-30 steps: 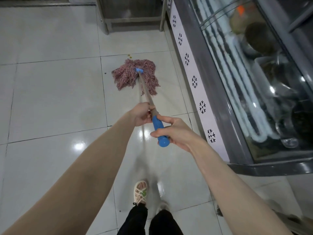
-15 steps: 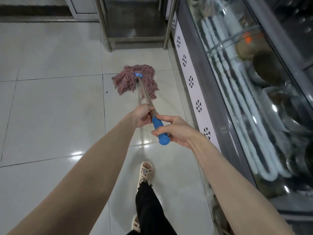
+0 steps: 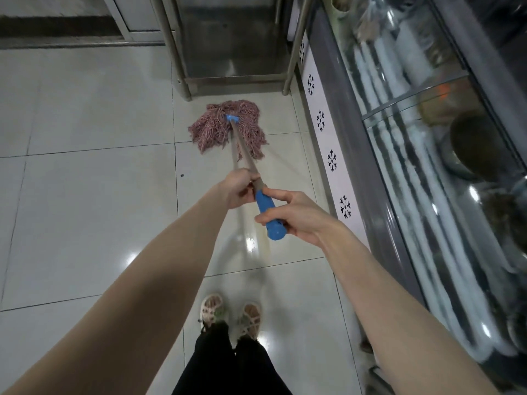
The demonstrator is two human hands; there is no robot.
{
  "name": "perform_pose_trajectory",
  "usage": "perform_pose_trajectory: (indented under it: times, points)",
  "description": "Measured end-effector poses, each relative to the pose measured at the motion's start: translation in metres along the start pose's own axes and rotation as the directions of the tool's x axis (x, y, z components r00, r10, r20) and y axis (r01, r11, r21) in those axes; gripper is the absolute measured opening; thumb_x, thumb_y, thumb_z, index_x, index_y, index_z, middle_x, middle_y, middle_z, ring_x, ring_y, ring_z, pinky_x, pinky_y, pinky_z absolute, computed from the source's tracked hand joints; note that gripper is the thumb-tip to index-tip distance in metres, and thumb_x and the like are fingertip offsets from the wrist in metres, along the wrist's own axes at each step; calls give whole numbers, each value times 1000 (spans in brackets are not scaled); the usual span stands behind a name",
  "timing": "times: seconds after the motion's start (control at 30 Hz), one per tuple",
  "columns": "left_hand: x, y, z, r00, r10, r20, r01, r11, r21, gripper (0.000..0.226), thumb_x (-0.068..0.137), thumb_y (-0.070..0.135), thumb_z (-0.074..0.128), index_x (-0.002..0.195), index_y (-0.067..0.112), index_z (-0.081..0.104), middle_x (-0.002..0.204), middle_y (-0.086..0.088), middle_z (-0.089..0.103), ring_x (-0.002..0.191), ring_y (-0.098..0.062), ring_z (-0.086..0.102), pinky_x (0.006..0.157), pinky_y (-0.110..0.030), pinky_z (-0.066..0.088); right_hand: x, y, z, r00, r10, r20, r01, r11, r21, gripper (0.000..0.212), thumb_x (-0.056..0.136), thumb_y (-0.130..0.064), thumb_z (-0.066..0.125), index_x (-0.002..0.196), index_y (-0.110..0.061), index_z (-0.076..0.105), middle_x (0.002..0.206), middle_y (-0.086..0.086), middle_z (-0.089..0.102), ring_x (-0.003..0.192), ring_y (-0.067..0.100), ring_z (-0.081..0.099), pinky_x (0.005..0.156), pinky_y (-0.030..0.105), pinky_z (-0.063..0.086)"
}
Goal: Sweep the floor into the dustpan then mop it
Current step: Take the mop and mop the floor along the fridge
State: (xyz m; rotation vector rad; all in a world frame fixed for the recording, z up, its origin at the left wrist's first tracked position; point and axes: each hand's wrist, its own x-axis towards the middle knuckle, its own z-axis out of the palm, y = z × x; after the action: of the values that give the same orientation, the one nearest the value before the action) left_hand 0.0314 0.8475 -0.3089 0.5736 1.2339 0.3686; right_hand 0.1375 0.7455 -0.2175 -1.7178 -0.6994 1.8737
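Observation:
A pink string mop head (image 3: 228, 126) lies spread on the glossy white tile floor (image 3: 85, 195), just in front of a steel stand. Its pole runs back toward me and ends in a blue grip (image 3: 269, 215). My left hand (image 3: 241, 188) is closed around the pole just above the blue grip. My right hand (image 3: 296, 215) holds the blue grip near its end. Neither a broom nor a dustpan shows in the head view.
A steel stand with legs (image 3: 228, 44) blocks the floor ahead of the mop. A glass-fronted chiller with a snowflake-marked strip (image 3: 332, 161) runs along the right. A dark speck (image 3: 182, 175) lies on the tile. My sandalled feet (image 3: 231, 315) stand together below.
I have stepped forward and the mop head has been pushed ahead, up close to the steel stand's legs. Both hands keep the same hold on the pole.

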Motion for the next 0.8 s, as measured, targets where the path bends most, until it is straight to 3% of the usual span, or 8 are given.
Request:
perform_pose_trajectory:
  times: [0.1, 0.2, 0.3, 0.4, 0.7, 0.8]
  points:
    - [15, 22, -4, 1000, -7, -5, 7, 1000, -12, 11, 100, 7, 37, 108, 0, 43, 86, -13, 50, 75, -20, 54, 58, -28, 54, 17, -17, -4, 1000, 3, -2, -3, 1000, 5, 76, 75, 1, 74, 141, -19, 43, 117, 15, 64, 78, 17, 62, 67, 22, 51]
    - [29, 47, -5, 1000, -22, -10, 22, 1000, -7, 10, 100, 8, 38, 99, 1, 45, 84, -14, 50, 74, -21, 55, 66, -32, 54, 37, -37, -7, 1000, 4, -27, -3, 999, 39, 76, 74, 2, 74, 141, -18, 45, 123, 14, 61, 73, 16, 64, 73, 28, 53]
    - [40, 71, -7, 999, -42, -8, 42, 999, 13, 16, 99, 7, 38, 85, 5, 44, 82, -13, 49, 70, -21, 54, 64, -33, 53, 49, -58, -10, 999, 13, -47, -10, 998, 64, 75, 74, 6, 73, 140, -18, 47, 109, 11, 65, 54, 12, 63, 65, 26, 53]
    - [50, 97, -13, 997, -65, 32, 65, 998, 13, 18, 99, 7, 38, 82, 5, 44, 80, -12, 49, 69, -21, 54, 62, -32, 52, 59, -81, -10, 998, 18, -66, -14, 998, 69, 73, 75, 7, 72, 139, -19, 48, 94, 14, 68, 51, 15, 62, 59, 23, 52]
    - [79, 138, -43, 994, -92, 57, 87, 992, 89, 12, 100, 14, 40, 93, 5, 45, 86, -15, 56, 74, -22, 60, 66, -35, 55, 94, -111, 7, 997, 21, -75, -12, 992, 124, 74, 73, 8, 73, 137, -22, 50, 95, 13, 68, 50, 16, 62, 64, 26, 52]
    - [83, 142, -45, 996, -81, 37, 76, 988, 132, 12, 100, 14, 42, 92, 6, 46, 86, -15, 57, 70, -21, 61, 54, -31, 58, 94, -110, 9, 997, 22, -76, -9, 988, 155, 73, 74, 9, 72, 136, -24, 51, 96, 12, 66, 49, 15, 61, 61, 24, 52]
